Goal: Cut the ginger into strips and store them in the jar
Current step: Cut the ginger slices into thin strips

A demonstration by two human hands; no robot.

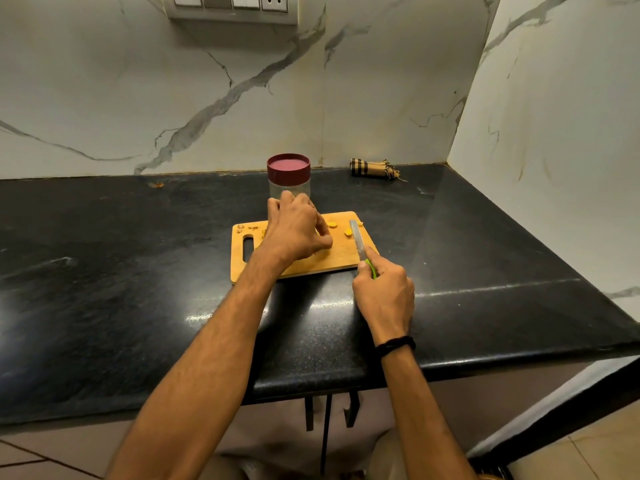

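On the cutting board (pixel 341 258), the left hand (pixel 298 230) curls its fingers (pixel 323 237) down on the ginger (pixel 332 224) at its middle, while the right hand (pixel 382 292) grips the knife (pixel 358 241) over its right side; the lidded jar (pixel 288 181) stands just behind. A slip on such small pieces could bring the blade onto those fingertips. No writing shows anywhere

A home kitchen is indicated by a black granite countertop (pixel 138 271), marble-patterned wall tiles (pixel 104 91), a switch panel (pixel 231 6) and a wooden cutting board (pixel 332 258).
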